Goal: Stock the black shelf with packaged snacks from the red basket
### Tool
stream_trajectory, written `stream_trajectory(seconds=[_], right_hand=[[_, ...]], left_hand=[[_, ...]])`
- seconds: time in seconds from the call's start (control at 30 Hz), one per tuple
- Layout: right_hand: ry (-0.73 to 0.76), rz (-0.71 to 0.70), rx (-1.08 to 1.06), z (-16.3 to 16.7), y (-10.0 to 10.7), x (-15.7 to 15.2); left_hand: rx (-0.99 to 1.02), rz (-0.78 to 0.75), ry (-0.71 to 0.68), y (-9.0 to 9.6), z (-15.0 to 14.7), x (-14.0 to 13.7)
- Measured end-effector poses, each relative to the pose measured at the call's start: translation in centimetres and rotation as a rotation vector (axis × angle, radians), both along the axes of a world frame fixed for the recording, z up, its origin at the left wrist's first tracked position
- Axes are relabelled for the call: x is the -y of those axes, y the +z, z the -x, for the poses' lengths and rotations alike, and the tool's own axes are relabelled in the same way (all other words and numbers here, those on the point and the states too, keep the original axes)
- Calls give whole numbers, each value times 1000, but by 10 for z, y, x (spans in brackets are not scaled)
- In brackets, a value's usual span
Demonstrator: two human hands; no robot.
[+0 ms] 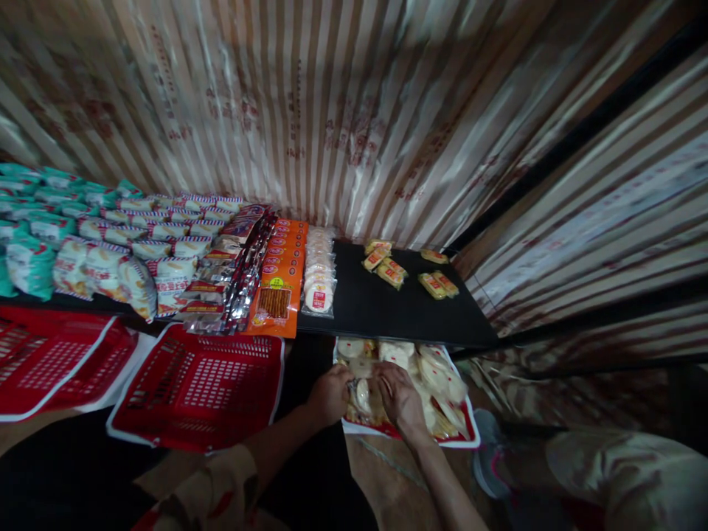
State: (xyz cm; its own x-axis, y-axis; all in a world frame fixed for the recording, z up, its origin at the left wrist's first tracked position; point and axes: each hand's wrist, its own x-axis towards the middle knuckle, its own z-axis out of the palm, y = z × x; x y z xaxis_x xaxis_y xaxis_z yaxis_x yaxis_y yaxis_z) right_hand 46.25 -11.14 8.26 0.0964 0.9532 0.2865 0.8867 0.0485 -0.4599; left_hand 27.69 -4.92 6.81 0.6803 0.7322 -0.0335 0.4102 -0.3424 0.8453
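Note:
My left hand (330,396) and my right hand (403,400) are down in a red basket with a white rim (471,422). Pale, round, clear-wrapped crackers (362,396) lie between the two hands, and the fingers of both are curled against them; my left fingertips are partly hidden. More wrapped crackers (439,369) fill the basket around my right hand. On the black table just beyond, a row of similar round wrapped crackers (319,284) lies overlapped, beside a row of orange snack packets (276,302).
Yellow wrapped snacks (391,273) lie on the black table (365,313). Silver packets (207,306), white bags (174,276) and teal bags (30,262) line its left part. A red basket (221,383) stands at left. Another person's shoe (487,450) is close at right.

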Motion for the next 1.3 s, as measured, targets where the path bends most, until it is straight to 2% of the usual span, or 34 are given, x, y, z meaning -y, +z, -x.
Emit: stream_trajectory(seconds=[0.13,0.27,0.37,0.47,0.67,0.83,1.0,1.13,1.2,1.3], right_hand=[[-126,-8,-153,-9,20,16],[-255,67,-344,-6,43,18],[-297,55,-453,2,54,11],[-308,33,-581,10,56,1],[-308,37,-879,23,45,-16],[-203,76,-1043,41,40,-32],[-161,41,-1056,56,40,-62],[-104,7,-1088,65,39,-95],[-89,5,-1108,69,38,-111],[-91,1,-1096,75,34,-131]], left_hand=[[20,-8,0,13,-4,3],[87,117,72,26,-11,3],[157,209,112,32,-15,0],[149,267,146,36,-17,-3],[210,336,353,39,-14,-8],[274,317,434,36,-8,-19],[184,219,522,47,5,-31],[32,-91,636,68,20,-34],[-40,-211,597,78,27,-36],[-135,-310,519,85,34,-43]])
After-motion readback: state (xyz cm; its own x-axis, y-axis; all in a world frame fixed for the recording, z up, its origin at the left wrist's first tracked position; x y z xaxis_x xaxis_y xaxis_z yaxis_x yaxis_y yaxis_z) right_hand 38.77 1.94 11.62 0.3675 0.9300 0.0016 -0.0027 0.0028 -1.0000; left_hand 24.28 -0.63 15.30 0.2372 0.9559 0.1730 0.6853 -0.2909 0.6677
